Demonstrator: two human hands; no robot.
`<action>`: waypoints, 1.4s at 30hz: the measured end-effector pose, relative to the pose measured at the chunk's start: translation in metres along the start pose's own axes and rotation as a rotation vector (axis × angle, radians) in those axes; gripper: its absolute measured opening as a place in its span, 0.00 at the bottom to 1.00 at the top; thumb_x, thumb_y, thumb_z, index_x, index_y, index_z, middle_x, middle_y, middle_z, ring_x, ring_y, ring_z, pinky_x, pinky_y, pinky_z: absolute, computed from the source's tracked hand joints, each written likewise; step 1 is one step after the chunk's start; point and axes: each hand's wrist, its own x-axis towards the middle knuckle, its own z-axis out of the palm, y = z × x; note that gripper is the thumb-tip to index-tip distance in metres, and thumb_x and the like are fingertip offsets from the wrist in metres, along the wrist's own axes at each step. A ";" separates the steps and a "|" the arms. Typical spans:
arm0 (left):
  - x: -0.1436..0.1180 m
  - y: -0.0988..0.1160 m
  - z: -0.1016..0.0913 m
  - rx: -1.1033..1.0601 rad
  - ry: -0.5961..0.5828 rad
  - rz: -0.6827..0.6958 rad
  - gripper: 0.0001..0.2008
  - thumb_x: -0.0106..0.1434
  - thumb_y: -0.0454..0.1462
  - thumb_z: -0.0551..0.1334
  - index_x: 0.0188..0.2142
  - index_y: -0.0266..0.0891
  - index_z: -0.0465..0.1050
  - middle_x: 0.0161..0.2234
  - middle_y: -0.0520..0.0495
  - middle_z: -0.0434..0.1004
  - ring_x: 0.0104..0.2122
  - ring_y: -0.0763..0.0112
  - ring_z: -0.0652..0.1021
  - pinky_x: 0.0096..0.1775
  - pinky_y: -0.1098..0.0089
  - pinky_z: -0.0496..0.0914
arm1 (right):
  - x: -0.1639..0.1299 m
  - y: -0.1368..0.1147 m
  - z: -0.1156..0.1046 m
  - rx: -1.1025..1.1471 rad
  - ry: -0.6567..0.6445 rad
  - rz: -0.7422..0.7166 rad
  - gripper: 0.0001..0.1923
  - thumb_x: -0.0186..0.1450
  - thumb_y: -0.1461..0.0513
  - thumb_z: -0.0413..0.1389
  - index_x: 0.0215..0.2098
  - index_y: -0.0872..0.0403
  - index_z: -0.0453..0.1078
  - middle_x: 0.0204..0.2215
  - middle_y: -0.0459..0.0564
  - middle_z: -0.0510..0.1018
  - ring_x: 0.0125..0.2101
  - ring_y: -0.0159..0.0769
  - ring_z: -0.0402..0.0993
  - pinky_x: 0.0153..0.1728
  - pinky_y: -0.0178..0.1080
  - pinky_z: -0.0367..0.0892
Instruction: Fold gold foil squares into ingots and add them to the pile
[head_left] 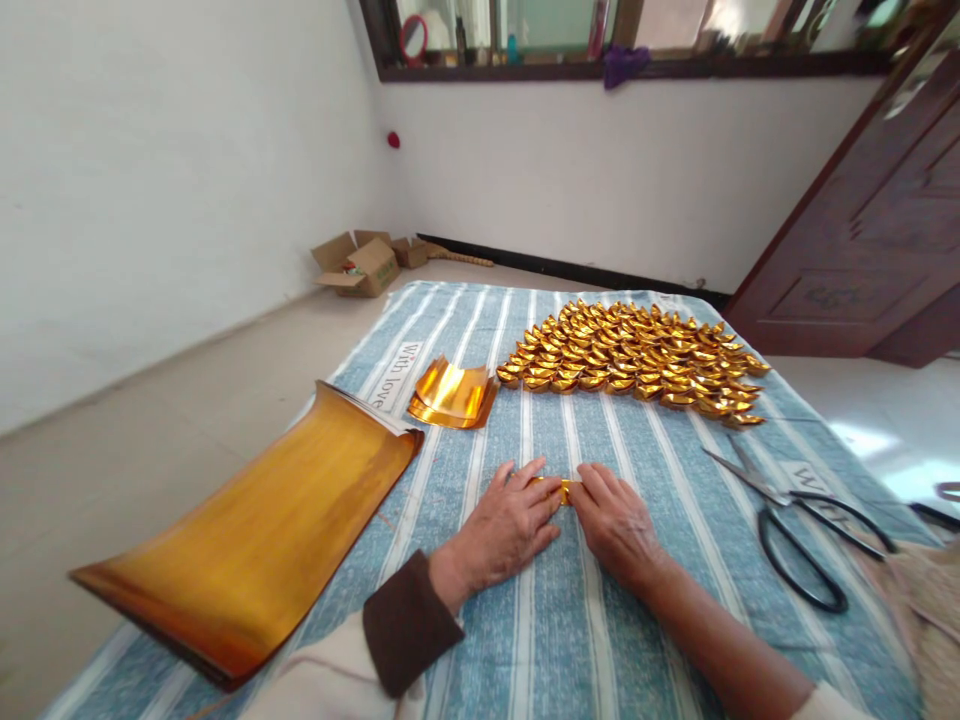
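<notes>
A small folded piece of gold foil paper (566,492) lies on the striped cloth, mostly covered by my fingers. My left hand (517,515) presses on its left end, fingers bent over it. At the right end, the fingers of my right hand (611,515) are drawn together on the same piece. Just beyond my left hand sits a short stack of curved gold foil sheets (454,392). Rows of folded gold paper ingots (630,355) cover the far right of the table.
Large gold sheets (255,520) overhang the table's left edge. Black-handled scissors (787,510) lie open on the right, blades toward the ingots. Blue striped cloth (480,640) covers the table. Cardboard boxes (360,265) stand on the floor by the wall; a dark red door (862,220) is at right.
</notes>
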 end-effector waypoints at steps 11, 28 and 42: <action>-0.001 -0.001 0.002 -0.020 -0.027 -0.020 0.18 0.64 0.38 0.62 0.53 0.41 0.69 0.56 0.44 0.71 0.61 0.50 0.62 0.56 0.44 0.60 | -0.001 0.002 -0.010 0.006 -0.091 -0.118 0.09 0.69 0.68 0.48 0.38 0.57 0.70 0.31 0.49 0.71 0.33 0.40 0.63 0.34 0.41 0.56; -0.002 -0.002 0.003 -0.049 -0.053 -0.041 0.19 0.66 0.40 0.59 0.56 0.41 0.67 0.58 0.44 0.69 0.62 0.50 0.60 0.57 0.44 0.58 | -0.014 0.009 -0.017 0.097 -0.117 -0.204 0.15 0.70 0.67 0.46 0.53 0.59 0.66 0.50 0.56 0.74 0.47 0.44 0.67 0.44 0.45 0.65; -0.004 -0.003 0.004 -0.026 -0.062 -0.049 0.20 0.66 0.40 0.60 0.56 0.43 0.67 0.59 0.45 0.69 0.62 0.49 0.60 0.57 0.43 0.58 | -0.024 0.008 -0.014 0.094 -0.107 -0.136 0.18 0.70 0.66 0.45 0.57 0.55 0.65 0.56 0.52 0.72 0.53 0.46 0.66 0.49 0.48 0.63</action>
